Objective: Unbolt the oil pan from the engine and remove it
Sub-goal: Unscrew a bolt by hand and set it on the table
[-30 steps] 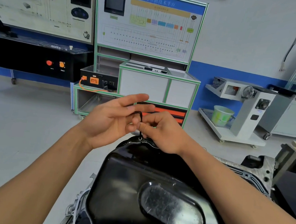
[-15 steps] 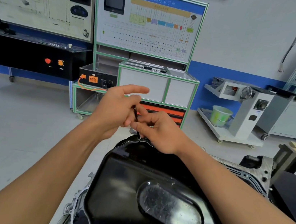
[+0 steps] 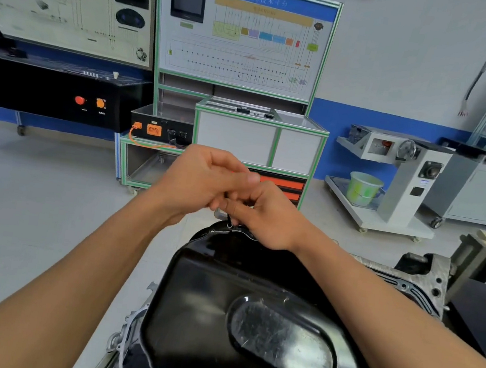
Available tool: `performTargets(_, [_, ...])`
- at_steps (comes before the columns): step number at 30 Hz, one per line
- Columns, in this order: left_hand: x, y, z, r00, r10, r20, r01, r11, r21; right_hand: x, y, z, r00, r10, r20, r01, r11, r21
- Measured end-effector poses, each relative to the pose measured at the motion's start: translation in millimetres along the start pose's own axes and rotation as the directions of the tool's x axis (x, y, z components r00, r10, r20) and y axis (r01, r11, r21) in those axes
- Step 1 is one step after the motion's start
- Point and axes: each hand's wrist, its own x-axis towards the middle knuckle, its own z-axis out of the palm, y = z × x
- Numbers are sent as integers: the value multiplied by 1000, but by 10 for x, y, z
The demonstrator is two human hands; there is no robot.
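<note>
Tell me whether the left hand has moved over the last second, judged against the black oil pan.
Yes. The left hand has curled from open fingers into a fist and swung right, over the right hand, above the far rim of the black oil pan.

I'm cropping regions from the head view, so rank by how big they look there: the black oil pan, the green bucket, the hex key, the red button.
1. black oil pan, though it sits nearest the camera
2. green bucket
3. hex key and red button: both tiny, the key mostly hidden by both hands, so unranked
</note>
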Motion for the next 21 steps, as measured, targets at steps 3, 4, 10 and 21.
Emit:
performTargets(3, [70, 9, 99, 984, 7, -179, 0, 999, 39, -2, 28, 3, 999, 38, -19, -38, 999, 9])
performTargets(4, [70, 1, 84, 979, -26, -202, 23, 1000, -17, -8, 34, 1, 999, 49, -24, -49, 999, 12])
performTargets(10, [-107, -176, -113, 985, -9, 172, 119, 757, -643, -7, 70, -32, 997, 69, -44, -68, 997, 32])
performTargets(21, [-104, -322, -255, 913, 133, 387, 154, 765, -625, -28, 48, -21, 1000, 21, -6, -21, 997, -74])
